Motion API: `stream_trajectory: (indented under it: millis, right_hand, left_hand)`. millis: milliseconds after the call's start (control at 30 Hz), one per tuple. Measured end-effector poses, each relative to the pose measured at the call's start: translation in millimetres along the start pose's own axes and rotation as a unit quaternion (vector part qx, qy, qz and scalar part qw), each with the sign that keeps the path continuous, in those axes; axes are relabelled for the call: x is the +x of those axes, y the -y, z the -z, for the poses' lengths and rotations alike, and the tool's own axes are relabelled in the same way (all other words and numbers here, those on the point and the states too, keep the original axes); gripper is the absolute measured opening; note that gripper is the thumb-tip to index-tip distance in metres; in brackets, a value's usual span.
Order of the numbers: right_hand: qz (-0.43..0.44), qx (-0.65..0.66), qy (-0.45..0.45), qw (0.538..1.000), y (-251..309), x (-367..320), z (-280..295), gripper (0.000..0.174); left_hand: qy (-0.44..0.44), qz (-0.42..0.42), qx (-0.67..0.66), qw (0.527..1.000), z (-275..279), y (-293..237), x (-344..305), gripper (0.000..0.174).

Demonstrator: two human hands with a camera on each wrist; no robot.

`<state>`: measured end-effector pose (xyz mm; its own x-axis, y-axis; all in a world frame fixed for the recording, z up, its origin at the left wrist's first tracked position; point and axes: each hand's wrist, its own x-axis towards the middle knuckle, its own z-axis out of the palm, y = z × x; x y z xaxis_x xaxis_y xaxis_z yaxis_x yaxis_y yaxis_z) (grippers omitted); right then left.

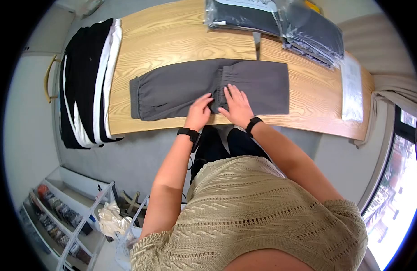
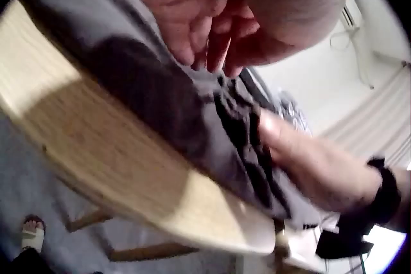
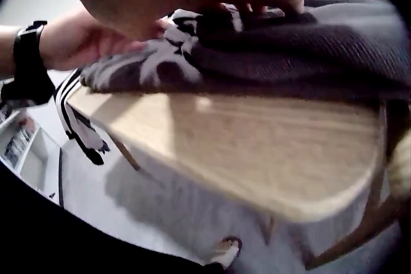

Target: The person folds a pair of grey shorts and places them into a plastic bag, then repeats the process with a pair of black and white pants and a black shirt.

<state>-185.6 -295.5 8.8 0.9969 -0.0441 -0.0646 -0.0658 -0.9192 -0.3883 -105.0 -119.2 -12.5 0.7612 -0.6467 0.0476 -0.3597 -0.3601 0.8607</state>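
A pair of dark grey trousers (image 1: 177, 88) lies lengthwise on the wooden table, one end folded back so that an elastic cuff (image 1: 220, 86) crosses the middle. My left hand (image 1: 199, 112) rests at the near edge, just left of that cuff, its fingertips on bunched cloth. My right hand (image 1: 238, 107) lies on the folded-over part with fingers spread, thumb toward the left hand. In the left wrist view the fingers (image 2: 199, 43) bend loosely down to the grey fabric (image 2: 160, 88). The right palm hides part of the cloth in the right wrist view.
Black and white garments (image 1: 89, 86) hang over the table's left end. Plastic-bagged dark clothes (image 1: 244, 18) and another bagged stack (image 1: 314, 36) sit along the back, with a clear plastic bag (image 1: 351, 92) at the right. A shelf rack (image 1: 68, 217) stands on the floor at lower left.
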Motion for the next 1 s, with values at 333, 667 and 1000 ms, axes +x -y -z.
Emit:
stream_trajectory:
  millis: [333,667,1000]
  right_hand:
    - [-0.049,-0.078,0.067,0.994,1.2,-5.1,-10.2,0.073]
    - [-0.052,-0.071,0.075,0.993,-0.6,-7.1,-6.3,0.071]
    - [-0.059,-0.041,0.066,0.995,-6.8,-11.3,-9.2,0.066]
  left_hand:
    - [-0.282,0.333,0.353,0.828,154.7,96.4,-35.2,0.074]
    - [-0.131,0.465,-0.156,0.862,217.8,70.4,-22.0,0.047]
    - [-0.102,0.189,-0.41,0.887,135.4,-176.3,63.7,0.032]
